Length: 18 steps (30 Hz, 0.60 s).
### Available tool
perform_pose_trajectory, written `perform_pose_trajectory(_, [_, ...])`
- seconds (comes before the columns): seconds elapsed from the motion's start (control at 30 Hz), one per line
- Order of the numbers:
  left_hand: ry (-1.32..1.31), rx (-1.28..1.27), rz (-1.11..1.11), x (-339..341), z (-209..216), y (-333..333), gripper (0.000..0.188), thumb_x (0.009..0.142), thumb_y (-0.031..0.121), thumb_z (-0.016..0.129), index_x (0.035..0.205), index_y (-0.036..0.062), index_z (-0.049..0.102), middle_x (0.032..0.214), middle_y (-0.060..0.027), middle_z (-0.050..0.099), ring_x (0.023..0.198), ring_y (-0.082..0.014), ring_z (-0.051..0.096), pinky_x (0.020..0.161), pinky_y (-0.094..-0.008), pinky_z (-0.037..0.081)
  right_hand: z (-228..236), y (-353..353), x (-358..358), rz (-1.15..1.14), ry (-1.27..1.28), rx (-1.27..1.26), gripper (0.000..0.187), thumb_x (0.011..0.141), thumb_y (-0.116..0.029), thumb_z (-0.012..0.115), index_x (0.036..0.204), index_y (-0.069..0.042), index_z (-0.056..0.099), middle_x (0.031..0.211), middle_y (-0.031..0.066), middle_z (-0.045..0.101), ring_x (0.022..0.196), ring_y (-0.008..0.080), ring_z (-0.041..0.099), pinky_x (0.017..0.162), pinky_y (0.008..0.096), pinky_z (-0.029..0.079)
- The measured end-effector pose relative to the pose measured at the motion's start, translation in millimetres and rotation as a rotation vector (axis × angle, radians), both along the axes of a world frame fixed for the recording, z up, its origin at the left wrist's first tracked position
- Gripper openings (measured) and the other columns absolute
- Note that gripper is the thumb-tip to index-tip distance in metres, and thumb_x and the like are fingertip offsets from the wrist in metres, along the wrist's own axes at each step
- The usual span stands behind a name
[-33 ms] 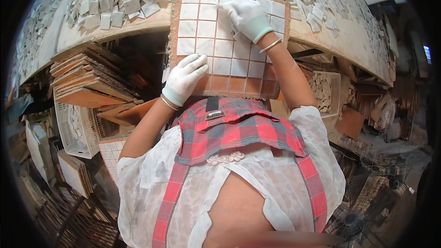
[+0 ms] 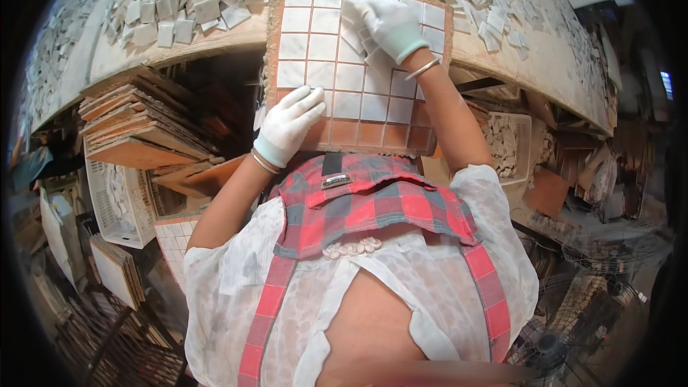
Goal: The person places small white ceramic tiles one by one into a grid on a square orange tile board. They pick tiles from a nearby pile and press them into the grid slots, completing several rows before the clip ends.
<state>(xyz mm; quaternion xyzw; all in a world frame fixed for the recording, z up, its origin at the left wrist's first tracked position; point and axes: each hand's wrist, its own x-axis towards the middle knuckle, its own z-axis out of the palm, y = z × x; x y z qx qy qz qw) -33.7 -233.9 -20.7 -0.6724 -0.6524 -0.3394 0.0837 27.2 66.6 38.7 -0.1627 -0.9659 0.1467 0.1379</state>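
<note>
In front of me a reddish grid board (image 2: 346,132) carries rows of square white marble tiles (image 2: 321,47), with bare brown cells along its near edge. My left hand (image 2: 290,120), in a white glove, lies over the board's left side near the bottom, fingers stretched onto the tiles. Toward the far middle of the board is my gloved right hand (image 2: 388,23), fingers bent and closed on a white tile (image 2: 351,34) that sits askew to the grid. More loose tiles show beneath its palm, partly hidden.
Heaped loose white tiles (image 2: 166,1) cover the worktable (image 2: 208,41) behind the board and on both sides. Stacked boards (image 2: 143,122) and a white crate (image 2: 118,204) stand to the left. On the right are another crate (image 2: 527,143) and a wire-caged fan (image 2: 548,344).
My right hand's fingertips have moved slightly right, and a tilted tile now shows more below them. My left hand stays in place.
</note>
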Motion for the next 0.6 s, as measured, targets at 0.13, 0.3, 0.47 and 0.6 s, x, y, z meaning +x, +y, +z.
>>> perform_pose_trajectory(0.13, [-0.066,0.018,0.015,2.2,2.1,1.1,0.031,0.081,0.004,0.076,0.113,0.0019,0.074,0.129,-0.014,0.073,0.119,-0.034,0.069,0.099,-0.0414,0.059,9.8,6.6,-3.7,-0.138,0.242,-0.593,0.042,0.108,-0.04,0.06,0.103,-0.002,0.078,0.079,0.0087,0.075,0.073,0.0221,0.07,0.069,0.0355,0.054])
perform_pose_trajectory(0.3, [-0.52,0.119,0.208,-13.9,0.8,-11.3,0.031,0.095,-0.002,0.072,0.126,-0.0014,0.075,0.126,-0.0167,0.076,0.114,-0.0286,0.074,0.103,-0.0345,0.055,18.3,-19.3,9.0,-0.069,-0.005,-1.038,0.036,0.108,-0.033,0.06,0.097,-0.003,0.077,0.076,0.0056,0.073,0.068,0.0139,0.066,0.068,0.0282,0.052])
perform_pose_trajectory(0.47, [-0.846,0.309,0.545,-36.9,-4.5,-30.1,0.027,0.105,0.004,0.065,0.13,-0.0035,0.072,0.129,-0.0136,0.075,0.118,-0.0215,0.07,0.105,-0.0328,0.053,-27.1,-113.0,17.9,0.58,0.321,0.221,0.017,0.096,-0.019,0.069,0.11,-0.011,0.073,0.098,0.0057,0.072,0.076,0.0201,0.069,0.065,0.0341,0.054])
perform_pose_trajectory(0.6, [-0.249,0.133,0.483,-27.8,-2.8,-44.8,0.034,0.097,0.004,0.07,0.131,0.0005,0.072,0.13,-0.0183,0.072,0.119,-0.0354,0.069,0.107,-0.0432,0.052,-57.4,-155.0,32.4,0.5,0.305,0.246,0.028,0.087,-0.025,0.076,0.111,-0.012,0.07,0.111,0.0047,0.069,0.089,0.0263,0.069,0.072,0.0409,0.055])
